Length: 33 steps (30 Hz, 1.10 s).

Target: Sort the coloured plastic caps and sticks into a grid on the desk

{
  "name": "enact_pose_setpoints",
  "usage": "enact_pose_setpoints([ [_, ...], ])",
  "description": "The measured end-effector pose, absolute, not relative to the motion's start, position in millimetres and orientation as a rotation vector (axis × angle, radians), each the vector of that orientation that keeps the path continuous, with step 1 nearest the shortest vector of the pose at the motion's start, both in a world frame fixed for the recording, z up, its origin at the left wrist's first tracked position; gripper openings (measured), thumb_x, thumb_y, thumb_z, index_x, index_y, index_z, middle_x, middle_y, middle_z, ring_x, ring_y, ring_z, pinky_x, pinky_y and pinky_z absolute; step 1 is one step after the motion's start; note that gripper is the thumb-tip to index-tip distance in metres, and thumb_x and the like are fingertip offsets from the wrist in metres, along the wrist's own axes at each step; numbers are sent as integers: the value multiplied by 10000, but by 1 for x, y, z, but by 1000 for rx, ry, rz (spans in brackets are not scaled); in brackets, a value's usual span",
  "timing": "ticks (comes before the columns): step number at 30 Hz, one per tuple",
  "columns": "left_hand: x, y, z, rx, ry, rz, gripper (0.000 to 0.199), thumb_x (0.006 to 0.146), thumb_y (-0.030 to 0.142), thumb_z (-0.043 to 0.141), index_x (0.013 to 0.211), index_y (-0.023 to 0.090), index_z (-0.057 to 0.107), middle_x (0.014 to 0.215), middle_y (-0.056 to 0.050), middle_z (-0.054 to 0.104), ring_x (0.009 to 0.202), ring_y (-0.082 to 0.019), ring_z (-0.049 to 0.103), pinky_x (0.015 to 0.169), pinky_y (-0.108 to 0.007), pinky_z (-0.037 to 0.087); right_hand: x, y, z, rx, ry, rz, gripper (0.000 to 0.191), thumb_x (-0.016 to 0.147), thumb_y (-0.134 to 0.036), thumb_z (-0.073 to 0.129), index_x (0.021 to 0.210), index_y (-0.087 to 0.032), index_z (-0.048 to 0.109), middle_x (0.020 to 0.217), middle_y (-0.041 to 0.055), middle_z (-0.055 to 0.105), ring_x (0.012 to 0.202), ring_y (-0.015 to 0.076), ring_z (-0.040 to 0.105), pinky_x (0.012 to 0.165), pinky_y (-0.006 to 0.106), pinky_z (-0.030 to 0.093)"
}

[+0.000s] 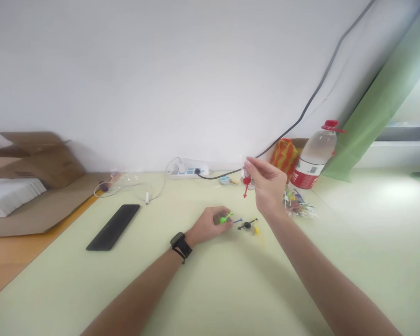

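My right hand (268, 182) is raised over the table, its thumb and forefinger pinched on a small red arrow-shaped piece (246, 183) that hangs tip down. My left hand (210, 226), with a black watch on the wrist, rests on the table with fingers curled round a green arrow-shaped piece (226, 218). Just right of it lie a small blue piece (237, 220), a black arrow-shaped piece (247, 225) and a yellow piece (256, 230).
A black flat slab (114, 227) lies at the left, near cardboard boxes (38, 158). A power strip (190, 171) sits by the wall. On the right stand a bottle (313, 156) and a pile of bagged coloured pieces (297, 204).
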<state>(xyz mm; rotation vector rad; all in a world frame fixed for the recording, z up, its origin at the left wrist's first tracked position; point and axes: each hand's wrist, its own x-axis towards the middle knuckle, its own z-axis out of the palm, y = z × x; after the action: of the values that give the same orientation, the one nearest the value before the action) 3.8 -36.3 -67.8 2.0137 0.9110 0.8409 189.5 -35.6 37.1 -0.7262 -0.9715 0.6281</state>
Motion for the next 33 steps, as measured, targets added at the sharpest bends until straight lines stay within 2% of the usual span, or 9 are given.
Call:
enact_pose_setpoints([
  [5, 6, -41, -68, 2027, 896, 821, 320, 867, 440, 729, 1078, 200, 741, 967, -64, 753, 842, -203, 671, 727, -287, 513, 175, -39, 32, -720, -1096, 389, 180, 873, -345, 767, 1015, -247, 818, 916, 54, 766, 794, 198, 714, 749, 388, 610],
  [9, 5, -41, -65, 2022, 873, 811, 293, 876, 428, 716, 1063, 205, 745, 943, -55, 756, 805, -192, 662, 715, -286, 508, 168, -40, 21, -723, -1264, 243, 129, 918, -256, 711, 976, -277, 824, 884, 38, 771, 802, 200, 713, 758, 375, 601],
  [12, 4, -39, -64, 1989, 863, 829, 273, 879, 396, 712, 1064, 197, 742, 944, -59, 759, 826, -197, 665, 751, -293, 513, 170, -41, 19, -724, -1404, 259, 145, 925, -226, 698, 970, -281, 824, 896, 31, 780, 770, 191, 711, 708, 348, 601],
  [16, 3, -35, -65, 1936, 844, 886, 250, 874, 357, 717, 1056, 186, 737, 960, -59, 763, 869, -201, 666, 801, -298, 511, 182, -39, 21, -713, -1592, 345, 135, 910, -209, 713, 944, -273, 827, 920, 34, 790, 827, 201, 726, 741, 336, 601],
  [24, 2, -35, -66, 1941, 872, 876, 218, 864, 322, 715, 1029, 182, 735, 947, -44, 761, 841, -190, 652, 801, -301, 496, 197, -38, 24, -820, -1790, 511, 128, 921, -248, 705, 960, -257, 826, 847, 29, 774, 778, 192, 723, 659, 293, 573],
  [33, 2, -36, -66, 1959, 924, 852, 244, 851, 342, 728, 1038, 187, 747, 988, -50, 755, 838, -186, 642, 747, -286, 484, 214, -41, 40, -923, -2064, 404, 165, 960, -282, 655, 975, -234, 812, 856, 26, 794, 759, 178, 721, 732, 294, 548],
])
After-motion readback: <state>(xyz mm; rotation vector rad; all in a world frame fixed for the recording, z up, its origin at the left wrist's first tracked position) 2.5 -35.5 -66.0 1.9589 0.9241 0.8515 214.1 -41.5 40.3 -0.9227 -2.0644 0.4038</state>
